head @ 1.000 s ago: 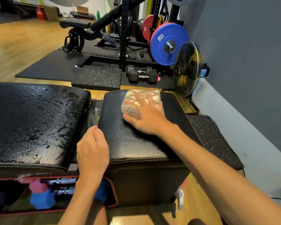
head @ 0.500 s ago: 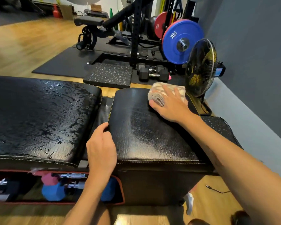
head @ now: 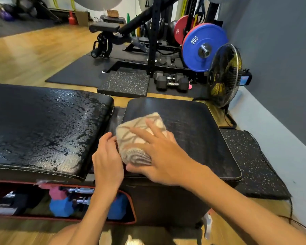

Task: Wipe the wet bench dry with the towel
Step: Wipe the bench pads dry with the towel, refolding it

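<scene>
The black bench has two pads. Its long left pad (head: pixel 42 131) is covered in water drops. The smaller right seat pad (head: pixel 198 131) looks mostly dry with faint streaks. A folded beige towel (head: pixel 131 137) with brown lines lies on the seat pad's near left corner. My right hand (head: pixel 159 152) presses flat on the towel, fingers spread. My left hand (head: pixel 108 160) rests on the seat pad's left edge at the gap between the pads, fingers curled and touching the towel's side.
Blue and pink dumbbells (head: pixel 60 206) lie under the bench in a red-edged tray. A standing fan (head: pixel 224 75) is at the far right beside the grey wall. Behind are black dumbbells (head: pixel 171 82), rubber mats, a rack and a blue weight plate (head: pixel 201 48).
My right hand has dragged the towel from the seat pad's far right corner back to its near left corner. My left hand stayed at the pad's left edge and now touches the towel.
</scene>
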`<state>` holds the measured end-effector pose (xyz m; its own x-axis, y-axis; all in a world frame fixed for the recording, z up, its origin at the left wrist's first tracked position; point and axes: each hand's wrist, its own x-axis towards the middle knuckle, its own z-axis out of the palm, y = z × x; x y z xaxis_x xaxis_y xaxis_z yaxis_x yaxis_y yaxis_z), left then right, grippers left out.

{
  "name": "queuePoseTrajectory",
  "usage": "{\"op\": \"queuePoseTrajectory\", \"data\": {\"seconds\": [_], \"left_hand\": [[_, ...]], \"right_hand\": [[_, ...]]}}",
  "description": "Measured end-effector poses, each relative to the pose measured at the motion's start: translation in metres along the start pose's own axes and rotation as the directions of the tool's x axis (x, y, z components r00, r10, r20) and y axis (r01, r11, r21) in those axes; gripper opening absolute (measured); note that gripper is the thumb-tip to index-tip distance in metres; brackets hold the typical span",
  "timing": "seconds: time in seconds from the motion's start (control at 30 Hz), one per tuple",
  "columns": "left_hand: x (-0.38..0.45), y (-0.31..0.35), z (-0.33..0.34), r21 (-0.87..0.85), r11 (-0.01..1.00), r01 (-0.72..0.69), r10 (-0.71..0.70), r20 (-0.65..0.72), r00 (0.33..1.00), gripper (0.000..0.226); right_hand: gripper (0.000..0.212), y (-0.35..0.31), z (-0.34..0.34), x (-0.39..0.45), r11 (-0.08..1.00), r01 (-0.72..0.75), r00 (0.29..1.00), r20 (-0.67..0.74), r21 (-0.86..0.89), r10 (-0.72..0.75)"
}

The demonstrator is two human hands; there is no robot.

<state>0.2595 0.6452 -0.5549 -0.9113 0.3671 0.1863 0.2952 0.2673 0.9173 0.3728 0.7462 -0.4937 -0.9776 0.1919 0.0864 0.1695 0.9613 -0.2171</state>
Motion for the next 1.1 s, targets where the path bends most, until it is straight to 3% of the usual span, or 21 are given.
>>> {"op": "queuePoseTrajectory", "data": {"seconds": [0.07, 0.13, 0.23, 0.3, 0.4, 0.5, 0.63, 0.7, 0.77, 0.87, 1.0, 1.1], "left_hand": [[0.004, 0.002, 0.000, -0.083, 0.996, 0.018, -0.018, 0.002, 1.000, 0.052], [0.007, 0.005, 0.001, -0.126, 0.991, 0.051, -0.054, -0.025, 0.998, 0.056], [0.006, 0.005, 0.002, -0.198, 0.975, 0.102, -0.109, -0.025, 0.994, 0.055], [0.004, 0.003, 0.002, -0.222, 0.970, 0.104, -0.112, -0.025, 0.993, 0.053], [0.005, 0.002, 0.002, -0.191, 0.979, 0.074, -0.082, -0.035, 0.996, 0.044], [0.005, 0.003, 0.003, -0.168, 0.984, 0.052, -0.061, -0.052, 0.997, 0.046], [-0.001, 0.008, -0.001, -0.176, 0.984, 0.022, -0.039, -0.089, 0.995, 0.053], [-0.007, 0.012, -0.002, -0.159, 0.987, -0.027, 0.008, -0.121, 0.993, 0.054], [-0.010, 0.014, -0.004, -0.228, 0.971, -0.067, 0.042, -0.114, 0.993, 0.059], [-0.005, 0.011, -0.004, -0.372, 0.928, 0.028, -0.044, -0.035, 0.998, 0.062], [0.000, 0.010, -0.003, -0.243, 0.970, 0.014, -0.018, -0.012, 1.000, 0.066], [0.000, 0.009, -0.004, -0.156, 0.987, -0.027, 0.028, 0.005, 1.000, 0.065]], "right_hand": [[0.069, 0.011, -0.007, -0.037, 0.999, -0.029, 0.998, -0.048, 0.036, 0.030], [0.076, 0.038, -0.015, -0.051, 0.987, -0.156, 0.981, -0.115, 0.039, 0.159], [0.081, 0.089, -0.028, -0.022, 0.909, -0.416, 0.901, -0.146, -0.021, 0.409], [0.073, 0.123, -0.032, 0.019, 0.869, -0.495, 0.862, -0.130, -0.010, 0.490], [0.073, 0.141, -0.027, 0.087, 0.867, -0.495, 0.869, -0.035, -0.050, 0.494], [0.065, 0.100, -0.015, 0.126, 0.925, -0.373, 0.925, 0.040, -0.074, 0.377], [0.059, 0.011, 0.006, 0.094, 0.995, -0.080, 0.996, 0.043, -0.067, 0.083], [0.057, -0.014, 0.013, 0.057, 0.997, -0.021, 1.000, -0.008, -0.077, 0.020], [0.055, -0.020, 0.015, 0.022, 0.997, -0.040, 0.996, -0.086, -0.073, 0.033], [0.059, -0.010, 0.008, -0.024, 0.998, -0.065, 0.994, -0.088, -0.015, 0.063], [0.067, 0.024, -0.011, -0.074, 0.970, -0.237, 0.959, -0.146, 0.046, 0.241], [0.070, 0.071, -0.029, -0.068, 0.879, -0.469, 0.851, -0.223, 0.086, 0.476]]}}
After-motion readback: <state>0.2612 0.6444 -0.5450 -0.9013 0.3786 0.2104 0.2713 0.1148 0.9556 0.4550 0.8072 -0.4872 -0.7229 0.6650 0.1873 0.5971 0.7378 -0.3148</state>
